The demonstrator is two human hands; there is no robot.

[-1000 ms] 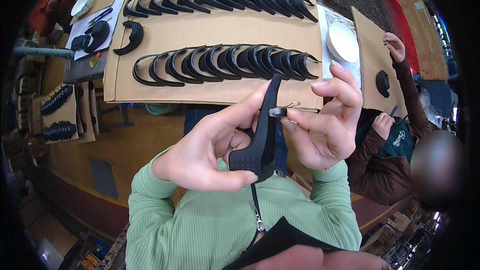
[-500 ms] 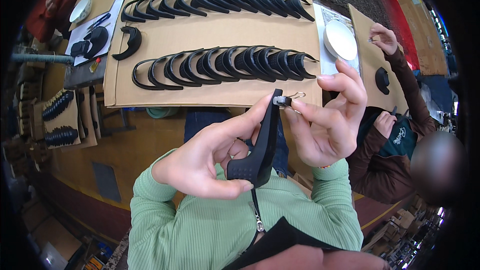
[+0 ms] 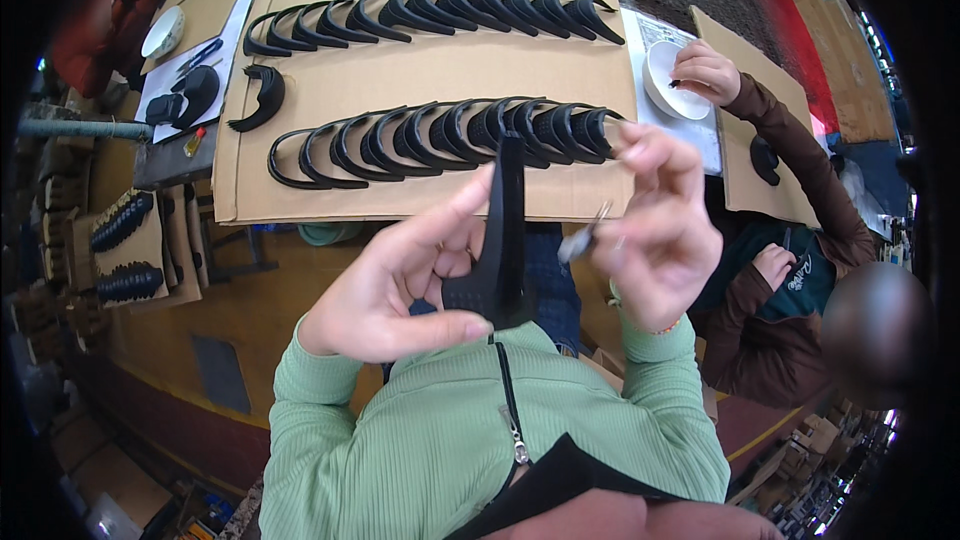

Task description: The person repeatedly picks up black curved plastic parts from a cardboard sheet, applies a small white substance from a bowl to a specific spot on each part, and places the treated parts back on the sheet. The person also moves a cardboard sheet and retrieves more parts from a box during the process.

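Observation:
Upright in front of my chest is a black curved plastic band (image 3: 507,230), narrow at its top end and wider, with dimples, at the bottom. My left hand (image 3: 385,295) grips its lower part between thumb and fingers. To the right, apart from the band, my right hand (image 3: 655,230) pinches a small binder clip (image 3: 602,215) with wire handles; a whitish piece (image 3: 574,245) shows at its end. Motion smears this hand and the clip. Beyond my hands, two rows of similar black bands, a near row (image 3: 400,145) and a far row (image 3: 420,12), lie nested on cardboard.
A cardboard sheet (image 3: 430,65) covers the table. A black brush-like curved piece (image 3: 262,100) lies at its left. At right, a co-worker's hand (image 3: 705,72) is over a white bowl (image 3: 660,80). Blue-handled snips (image 3: 200,57) and another bowl (image 3: 163,32) are far left.
My right hand has pulled the binder clip off the band's top end, moving right and down. The band now stands more upright. The co-worker's hand has moved to the bowl.

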